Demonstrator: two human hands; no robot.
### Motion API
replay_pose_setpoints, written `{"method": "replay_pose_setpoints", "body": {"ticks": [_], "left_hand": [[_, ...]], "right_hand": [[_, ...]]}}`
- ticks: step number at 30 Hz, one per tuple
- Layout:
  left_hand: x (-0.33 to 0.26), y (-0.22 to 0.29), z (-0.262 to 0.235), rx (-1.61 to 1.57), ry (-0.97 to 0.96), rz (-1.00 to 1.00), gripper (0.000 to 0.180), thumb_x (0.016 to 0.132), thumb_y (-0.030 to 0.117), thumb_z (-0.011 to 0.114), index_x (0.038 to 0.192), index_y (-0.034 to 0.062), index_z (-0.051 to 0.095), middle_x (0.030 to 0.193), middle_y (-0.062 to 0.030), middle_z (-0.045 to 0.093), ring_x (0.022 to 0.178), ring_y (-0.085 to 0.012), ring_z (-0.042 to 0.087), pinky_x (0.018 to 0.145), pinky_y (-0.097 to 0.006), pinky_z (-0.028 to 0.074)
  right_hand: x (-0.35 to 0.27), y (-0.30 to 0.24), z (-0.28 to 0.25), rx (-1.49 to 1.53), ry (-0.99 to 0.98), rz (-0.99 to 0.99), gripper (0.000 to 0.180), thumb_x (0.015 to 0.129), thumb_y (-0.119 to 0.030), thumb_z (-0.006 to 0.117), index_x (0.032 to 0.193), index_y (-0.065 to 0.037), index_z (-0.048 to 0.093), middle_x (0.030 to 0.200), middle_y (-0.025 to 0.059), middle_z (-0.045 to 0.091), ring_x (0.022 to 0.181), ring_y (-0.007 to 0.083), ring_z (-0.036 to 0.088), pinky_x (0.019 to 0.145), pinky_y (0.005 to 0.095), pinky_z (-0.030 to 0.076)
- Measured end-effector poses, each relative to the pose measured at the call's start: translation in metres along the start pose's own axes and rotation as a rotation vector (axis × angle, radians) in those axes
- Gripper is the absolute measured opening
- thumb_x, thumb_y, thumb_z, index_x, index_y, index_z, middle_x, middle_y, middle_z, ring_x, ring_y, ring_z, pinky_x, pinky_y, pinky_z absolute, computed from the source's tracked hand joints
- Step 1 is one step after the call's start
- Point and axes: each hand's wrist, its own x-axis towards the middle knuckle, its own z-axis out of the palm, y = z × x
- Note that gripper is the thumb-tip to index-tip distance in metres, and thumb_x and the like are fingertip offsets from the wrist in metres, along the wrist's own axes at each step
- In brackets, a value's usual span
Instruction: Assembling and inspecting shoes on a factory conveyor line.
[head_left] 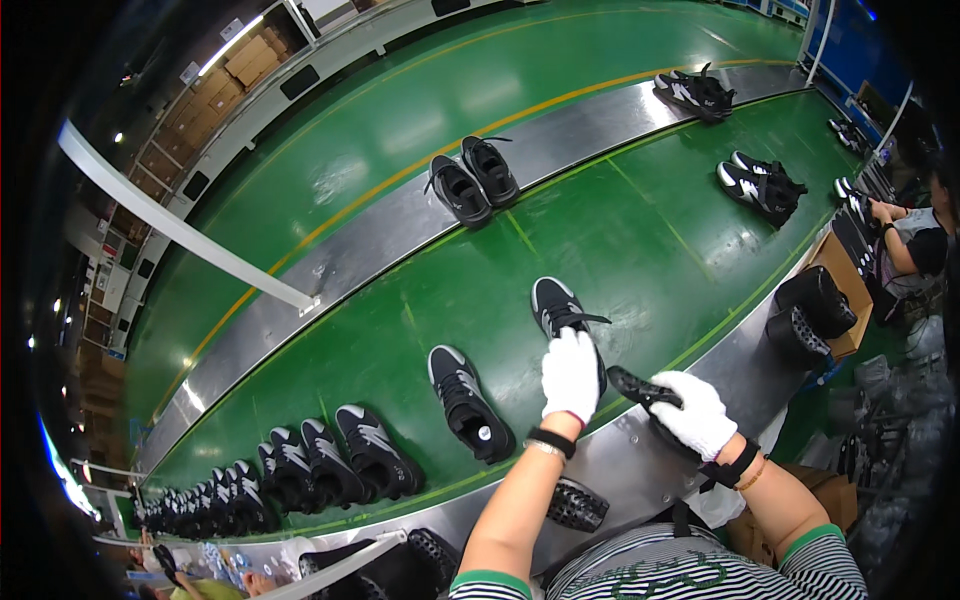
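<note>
Striped shirt (640, 577): seen nearest, with both forearms (525, 505) stretched from it over the metal edge (635, 455).
Loose black piece (577, 505): left lying on the metal edge between the forearms, its studded face shown.
Left hand (570, 375): gloved in white and set at the near part of a black-and-grey shoe (552, 298); its fingers were drawn together, but whether anything was pinched could not be told.
Right hand (695, 412): gloved likewise and closed around a long studded black item (638, 388), which was held just beside the shoe.
Shoe position: set on the green surface (620, 230), toe pointed away, strap (588, 319) left jutting rightward.
Neighbouring shoe (468, 405): placed to the left, with a white spot seen inside.
Shoe row (370, 455): lined up farther left; whether it had been finished could not be told.
Progress: judged partway, since the strap appeared not yet fastened.
</note>
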Motion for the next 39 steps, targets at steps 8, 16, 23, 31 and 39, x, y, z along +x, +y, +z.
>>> {"method": "replay_pose_setpoints", "body": {"ticks": [8, 16, 23, 31, 39], "left_hand": [[0.006, -0.04, -0.007, 0.075, -0.162, 0.002, 0.026, 0.089, 0.034, 0.065, 0.099, 0.0096, 0.064, 0.093, -0.0147, 0.064, 0.082, -0.0344, 0.067, 0.07, -0.048, 0.054], [-0.008, -0.056, -0.014, -0.001, -0.156, -0.015, 0.02, 0.09, 0.026, 0.062, 0.103, 0.011, 0.066, 0.091, -0.0155, 0.063, 0.082, -0.0366, 0.066, 0.072, -0.049, 0.053], [-0.029, -0.073, -0.014, -0.176, -0.011, -0.076, 0.023, 0.085, 0.016, 0.061, 0.107, 0.0114, 0.066, 0.093, -0.0151, 0.062, 0.087, -0.0372, 0.063, 0.076, -0.049, 0.051], [-0.046, -0.056, -0.004, -0.065, -0.112, -0.025, 0.034, 0.081, 0.02, 0.067, 0.114, 0.0107, 0.064, 0.098, -0.0129, 0.061, 0.09, -0.0337, 0.062, 0.076, -0.046, 0.052], [-0.076, -0.073, -0.01, -0.05, 0.018, -0.289, 0.039, 0.079, 0.014, 0.07, 0.117, 0.0082, 0.062, 0.1, -0.014, 0.062, 0.095, -0.0337, 0.061, 0.081, -0.045, 0.051]], "right_hand": [[0.061, -0.028, 0.018, -0.156, -0.426, 0.049, 0.038, 0.087, -0.029, 0.065, 0.114, -0.005, 0.055, 0.095, 0.0228, 0.066, 0.091, 0.0414, 0.065, 0.081, 0.0472, 0.052], [0.085, -0.039, 0.093, -0.424, -0.323, -0.125, 0.019, 0.094, -0.019, 0.05, 0.104, -0.004, 0.055, 0.096, 0.0217, 0.066, 0.082, 0.0402, 0.07, 0.072, 0.0494, 0.057], [0.089, -0.021, 0.136, -0.247, -0.262, -0.166, 0.026, 0.092, -0.028, 0.057, 0.102, -0.004, 0.058, 0.097, 0.0202, 0.065, 0.088, 0.0401, 0.067, 0.076, 0.0508, 0.055], [0.122, 0.023, 0.16, -0.386, -0.418, 0.044, 0.036, 0.084, -0.03, 0.068, 0.106, -0.002, 0.064, 0.104, 0.0247, 0.067, 0.097, 0.042, 0.067, 0.086, 0.049, 0.055], [0.117, 0.019, 0.138, 0.326, -0.725, 0.323, 0.047, 0.086, -0.035, 0.076, 0.113, -0.002, 0.058, 0.097, 0.0149, 0.066, 0.08, 0.0224, 0.068, 0.069, 0.0369, 0.057]]}}
